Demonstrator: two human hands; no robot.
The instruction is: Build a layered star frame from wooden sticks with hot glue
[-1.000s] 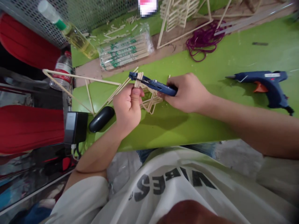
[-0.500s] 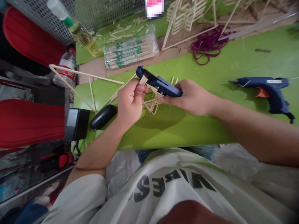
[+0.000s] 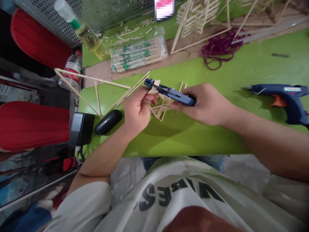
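Observation:
My left hand (image 3: pixel 138 108) is closed, pinching a short bundle of thin wooden sticks (image 3: pixel 153 91). In my right hand (image 3: pixel 207 103) the fingers wrap round the handles of a blue cutter (image 3: pixel 180 96). Its head reaches across to the sticks at my left fingertips, and stick ends show on the far side of it. Whether the blade touches them I cannot tell. Below the cutter, a small stick frame (image 3: pixel 158 115) shows partly, overlapped by the tool and my hands. Beside my left hand lies a larger triangular stick frame (image 3: pixel 97 96).
To the right lies a blue glue gun (image 3: pixel 280 93). Purple cord (image 3: pixel 218 48) and a slatted stick structure (image 3: pixel 198 17) stand farther back. Wrapped chopsticks (image 3: pixel 138 55), an oil bottle (image 3: pixel 90 38), a black oval case (image 3: pixel 108 122) and a black box (image 3: pixel 82 129) sit at the left.
The cutter's head has come down slightly and now crosses the bundle, with stick ends standing beyond it. The whole view has shifted a little to the right.

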